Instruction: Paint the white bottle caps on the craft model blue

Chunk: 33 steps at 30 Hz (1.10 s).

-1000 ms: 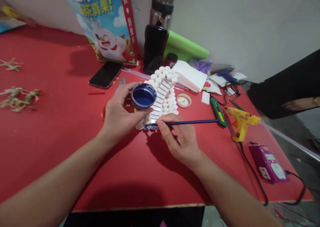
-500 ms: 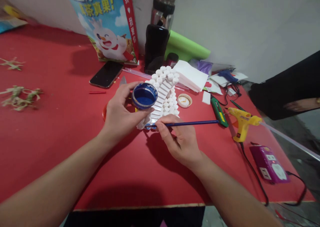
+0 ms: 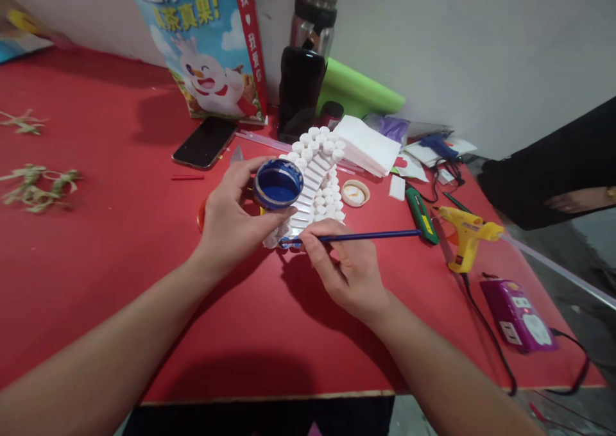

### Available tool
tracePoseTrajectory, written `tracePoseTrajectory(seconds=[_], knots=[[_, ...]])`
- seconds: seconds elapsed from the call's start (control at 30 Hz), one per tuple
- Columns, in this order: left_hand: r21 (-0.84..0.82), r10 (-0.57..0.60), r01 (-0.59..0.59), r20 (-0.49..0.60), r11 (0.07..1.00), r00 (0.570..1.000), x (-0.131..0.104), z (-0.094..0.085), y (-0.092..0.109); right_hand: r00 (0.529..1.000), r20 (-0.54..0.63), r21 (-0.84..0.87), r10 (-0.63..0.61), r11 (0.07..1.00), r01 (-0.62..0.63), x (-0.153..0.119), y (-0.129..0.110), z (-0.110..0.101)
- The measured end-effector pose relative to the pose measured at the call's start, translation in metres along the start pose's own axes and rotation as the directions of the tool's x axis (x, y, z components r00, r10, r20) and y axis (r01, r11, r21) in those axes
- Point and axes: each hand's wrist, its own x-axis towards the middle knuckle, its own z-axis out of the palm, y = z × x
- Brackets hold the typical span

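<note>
My left hand [image 3: 235, 211] is closed around a small open jar of blue paint [image 3: 278, 184], held above the near left part of a white craft model [image 3: 312, 179]. Rows of white round pieces edge a ribbed, stair-like strip on this model. Between the fingers of my right hand [image 3: 346, 263] is a thin blue paintbrush [image 3: 375, 236], its handle pointing right. The brush tip meets the model's near end, where some pieces are blue. My left hand and the jar hide part of the model. A round white lid [image 3: 355, 193] lies just right of it.
On the red table [image 3: 240, 333], a yellow glue gun [image 3: 464, 234], green utility knife [image 3: 422, 215] and purple power block [image 3: 518, 314] are at right. Behind are a phone [image 3: 205, 142], dark bottle [image 3: 302, 90], printed bag [image 3: 206, 51] and white paper [image 3: 368, 142]. Another person's hand [image 3: 577, 200] shows far right.
Almost nothing differs. The brush has shifted very slightly at the model's near end, while my left hand and the jar stay in place.
</note>
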Motion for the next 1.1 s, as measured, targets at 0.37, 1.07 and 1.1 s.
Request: tracePoseTrajectory(seconds=[0.37,1.07,1.1], knots=[[0.006,-0.020,0.020,-0.008,1.000,1.000,0.0004,0.0002,0.0016,1.000,-0.030,0.000,0.007,1.000,-0.007,0.0005,0.0022,-0.0008],[-0.005,0.002,-0.002,-0.007,1.000,1.000,0.0001,0.0001,-0.0028,1.000,0.003,-0.069,0.029,0.997,-0.028,0.0023,0.0023,-0.0046],[-0.007,-0.001,0.001,-0.004,1.000,1.000,0.0002,0.0001,-0.0028,1.000,0.004,-0.069,0.020,0.997,-0.020,0.0022,0.0023,-0.0043]])
